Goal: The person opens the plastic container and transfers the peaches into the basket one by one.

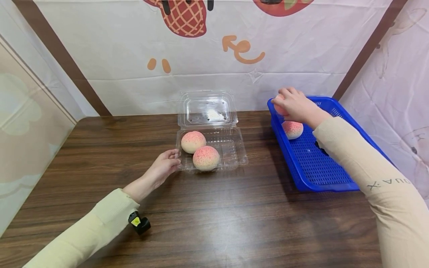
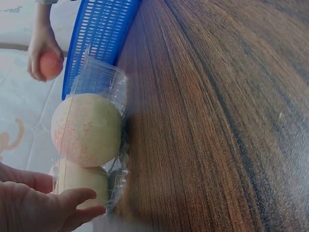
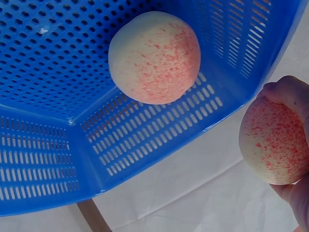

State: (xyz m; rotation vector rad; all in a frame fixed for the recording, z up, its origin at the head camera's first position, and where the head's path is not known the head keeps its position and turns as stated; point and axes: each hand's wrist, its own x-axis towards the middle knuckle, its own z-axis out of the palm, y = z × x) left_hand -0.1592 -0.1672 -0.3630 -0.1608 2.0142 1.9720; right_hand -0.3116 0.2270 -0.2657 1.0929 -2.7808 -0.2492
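Observation:
My right hand (image 1: 297, 106) holds a pink-and-cream peach (image 3: 276, 140) over the far left corner of the blue basket (image 1: 310, 186). Fingers and thumb wrap its sides in the right wrist view. Inside the basket, against its left wall, lies another peach (image 1: 293, 130). A clear plastic clamshell box (image 1: 231, 149) stands on the table with its lid (image 1: 207, 108) raised at the back. Two peaches sit in the box's left half, one farther back (image 1: 193, 142) and one in front (image 1: 206, 158). My left hand (image 1: 164, 165) pinches the box's left edge near the front corner.
The dark wooden table (image 1: 214, 223) ends against a white printed cloth (image 1: 127, 44) right behind the box. More cloth (image 1: 412, 85) hangs along the right, beside the basket. A small black device with a yellow label (image 1: 136, 222) is at my left sleeve.

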